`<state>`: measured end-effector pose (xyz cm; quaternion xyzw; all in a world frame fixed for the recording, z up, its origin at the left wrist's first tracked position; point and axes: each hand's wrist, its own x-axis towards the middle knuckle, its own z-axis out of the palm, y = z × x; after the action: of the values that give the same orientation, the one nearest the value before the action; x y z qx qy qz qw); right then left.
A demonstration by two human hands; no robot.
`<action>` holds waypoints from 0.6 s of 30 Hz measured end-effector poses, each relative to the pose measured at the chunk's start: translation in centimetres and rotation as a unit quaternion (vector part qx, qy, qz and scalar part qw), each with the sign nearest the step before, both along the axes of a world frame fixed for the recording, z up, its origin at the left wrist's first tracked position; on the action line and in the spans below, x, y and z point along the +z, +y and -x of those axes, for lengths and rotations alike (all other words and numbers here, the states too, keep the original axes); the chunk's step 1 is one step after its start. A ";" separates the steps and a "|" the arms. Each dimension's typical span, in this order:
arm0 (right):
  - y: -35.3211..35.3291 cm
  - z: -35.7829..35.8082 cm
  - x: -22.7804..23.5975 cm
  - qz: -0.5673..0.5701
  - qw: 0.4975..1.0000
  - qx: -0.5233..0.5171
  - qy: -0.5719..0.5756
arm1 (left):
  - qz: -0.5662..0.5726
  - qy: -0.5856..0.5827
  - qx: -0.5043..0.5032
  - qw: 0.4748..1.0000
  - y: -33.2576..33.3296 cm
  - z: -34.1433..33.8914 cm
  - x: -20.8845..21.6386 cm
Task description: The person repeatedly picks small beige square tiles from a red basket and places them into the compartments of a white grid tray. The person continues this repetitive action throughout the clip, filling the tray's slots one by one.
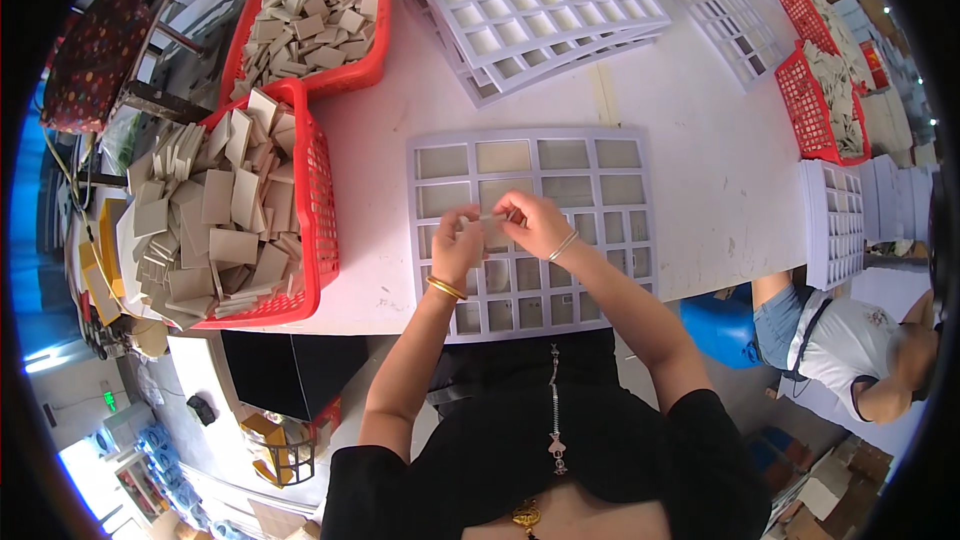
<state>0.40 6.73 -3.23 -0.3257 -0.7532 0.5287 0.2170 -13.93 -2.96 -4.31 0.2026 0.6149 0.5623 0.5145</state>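
A white grid frame, divided into many rectangular cells, lies flat on the table in front of me. Over its middle, my left hand and my right hand meet with bent fingers. Pinched between their fingertips is a small flat pale piece, partly hidden by the fingers and slightly blurred. One cell in the far row shows a more beige surface than the greyish cells around it.
To the left, a red basket holds many beige flat pieces; another red basket stands behind it. Stacked grid frames lie at the back. Red baskets stand at the right edge, and a person sits there.
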 end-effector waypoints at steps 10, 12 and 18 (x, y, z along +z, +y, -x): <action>-0.4 0.1 -2.7 -0.002 0.998 -0.021 -0.056 | -0.018 -0.102 0.092 0.990 -2.6 2.5 0.1; -0.6 0.2 -3.3 -0.126 0.988 -0.011 -0.087 | -0.025 -0.067 0.088 0.994 -2.7 2.0 0.4; -1.5 0.8 -0.3 -0.145 0.984 -0.047 -0.090 | -0.092 0.249 -0.063 0.962 -3.0 0.7 -0.2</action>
<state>-0.41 5.18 -3.50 -0.3720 -0.8222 0.3718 0.2177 -14.66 -5.92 -4.51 0.4211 0.6553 0.5145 0.3584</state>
